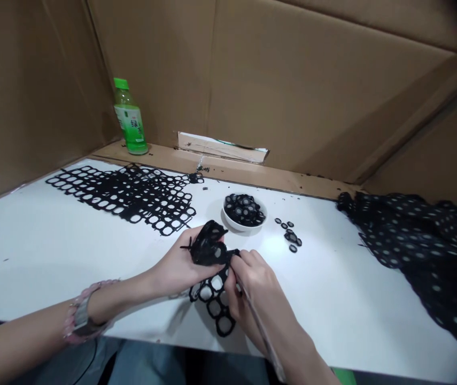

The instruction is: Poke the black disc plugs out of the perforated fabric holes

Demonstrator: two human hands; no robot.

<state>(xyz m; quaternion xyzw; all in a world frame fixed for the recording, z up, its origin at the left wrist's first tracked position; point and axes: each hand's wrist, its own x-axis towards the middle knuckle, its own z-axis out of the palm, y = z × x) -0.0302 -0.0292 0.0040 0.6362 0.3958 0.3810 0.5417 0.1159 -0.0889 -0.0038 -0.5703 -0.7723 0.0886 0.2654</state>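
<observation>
My left hand [184,262] is closed on a bunched piece of black mesh [208,248], made of linked rings, some with grey centres. Part of this mesh hangs below, over the white table. Close beside it, my right hand [258,289] pinches at the mesh's edge. A thin rod-like tool [262,331] lies along the right palm and runs back toward the wrist; its tip is hidden at the fingers. Just beyond both hands stands a white bowl [244,226] heaped with black rings with grey centres [244,208].
Flat black netting [132,192] lies at the back left. Several loose rings [291,235] are right of the bowl. Dark dotted fabric [420,240] covers the right side. A green bottle [131,125] stands by the cardboard wall [252,69]. The white table [344,299] has a near edge.
</observation>
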